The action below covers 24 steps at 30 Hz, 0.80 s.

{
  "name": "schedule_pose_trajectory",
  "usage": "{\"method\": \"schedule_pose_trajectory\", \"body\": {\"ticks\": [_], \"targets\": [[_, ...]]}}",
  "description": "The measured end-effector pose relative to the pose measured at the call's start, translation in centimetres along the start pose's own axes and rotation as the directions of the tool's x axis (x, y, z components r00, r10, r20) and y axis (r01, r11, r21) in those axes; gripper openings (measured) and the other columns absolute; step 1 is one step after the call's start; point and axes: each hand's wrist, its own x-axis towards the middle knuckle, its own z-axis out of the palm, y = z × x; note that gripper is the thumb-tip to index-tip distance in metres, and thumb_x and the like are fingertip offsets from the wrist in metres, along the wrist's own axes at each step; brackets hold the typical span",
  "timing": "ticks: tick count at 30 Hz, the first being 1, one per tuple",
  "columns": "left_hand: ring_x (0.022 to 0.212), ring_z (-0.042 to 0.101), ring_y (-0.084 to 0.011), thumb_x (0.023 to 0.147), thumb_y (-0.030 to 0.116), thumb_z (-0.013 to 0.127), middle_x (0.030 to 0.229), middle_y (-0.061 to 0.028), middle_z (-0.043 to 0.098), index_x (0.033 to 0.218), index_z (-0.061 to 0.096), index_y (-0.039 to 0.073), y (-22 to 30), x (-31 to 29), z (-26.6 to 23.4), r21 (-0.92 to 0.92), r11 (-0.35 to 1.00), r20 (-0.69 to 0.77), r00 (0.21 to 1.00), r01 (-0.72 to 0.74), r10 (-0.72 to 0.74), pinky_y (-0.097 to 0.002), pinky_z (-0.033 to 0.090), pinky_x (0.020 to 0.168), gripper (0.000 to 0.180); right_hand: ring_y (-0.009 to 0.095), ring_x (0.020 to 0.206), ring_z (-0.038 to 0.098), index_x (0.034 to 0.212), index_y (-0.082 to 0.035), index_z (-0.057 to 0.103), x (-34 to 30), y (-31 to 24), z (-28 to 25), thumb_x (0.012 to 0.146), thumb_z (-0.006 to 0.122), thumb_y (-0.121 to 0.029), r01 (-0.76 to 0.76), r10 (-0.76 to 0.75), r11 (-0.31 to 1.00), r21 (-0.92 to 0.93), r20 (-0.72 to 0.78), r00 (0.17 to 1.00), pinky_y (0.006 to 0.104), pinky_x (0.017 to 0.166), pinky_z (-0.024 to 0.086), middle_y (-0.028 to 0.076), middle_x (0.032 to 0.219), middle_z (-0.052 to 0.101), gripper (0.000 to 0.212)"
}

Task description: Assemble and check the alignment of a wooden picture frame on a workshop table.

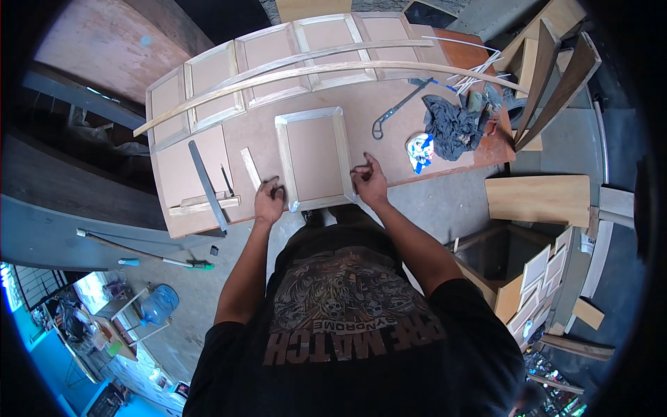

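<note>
A small rectangular wooden frame [342, 153] with pale, tape-like patches at its corners lies on the brown worktable [260, 139], its near edge reaching the table's front. My left hand [269, 201] grips its left rail near the close corner, fingers bent. On the opposite rail, my right hand [369, 182] holds on with curled fingers. A short wood strip [250, 167] rests left of the frame. Further left are a dark flat blade-like tool [206, 184], a thin dark pencil-like stick [227, 179] and short wood pieces [205, 204]. Right of the frame lies a slim tool with a looped handle [396, 112].
Behind lies a long panelled wooden frame [240, 66] crossed by two long strips [306, 71]. A dark crumpled cloth [455, 128], a blue-and-white packet [420, 151] and thin white sticks [479, 73] occupy the table's right. Boards [538, 198] stand beyond; a water jug [160, 304] is lower left.
</note>
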Motion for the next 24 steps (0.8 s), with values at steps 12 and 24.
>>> {"method": "schedule_pose_trajectory", "body": {"ticks": [12,24], "targets": [[0.078,0.072,-0.0266,0.09,0.014,0.065,0.086,-0.0151,0.074,0.114,0.071,0.002,-0.2,0.1,1.6,-0.114,0.993,-0.037,0.999,-0.014,0.01,-0.0362,0.056,0.078,0.028,0.016,0.086,0.067,0.147,-0.005,0.044,0.5,1.1,0.8,0.08,0.079,-0.006,-0.018,0.013,0.994,0.106,0.042,0.999,0.0313,0.084,0.056,0.01,0.1,0.07,0.075],[0.09,0.07,-0.0263,0.081,0.027,0.08,0.094,-0.0085,0.073,0.121,0.069,0.013,5.0,0.6,0.5,0.205,0.967,-0.017,0.988,0.153,-0.153,-0.0398,0.055,0.083,0.043,0.024,0.08,0.064,0.144,-0.004,0.048,0.3,-3.2,1.1,0.069,0.088,-0.02,0.064,-0.056,0.966,-0.25,0.038,0.998,0.0387,0.077,0.055,0.009,0.088,0.063,0.086]]}}
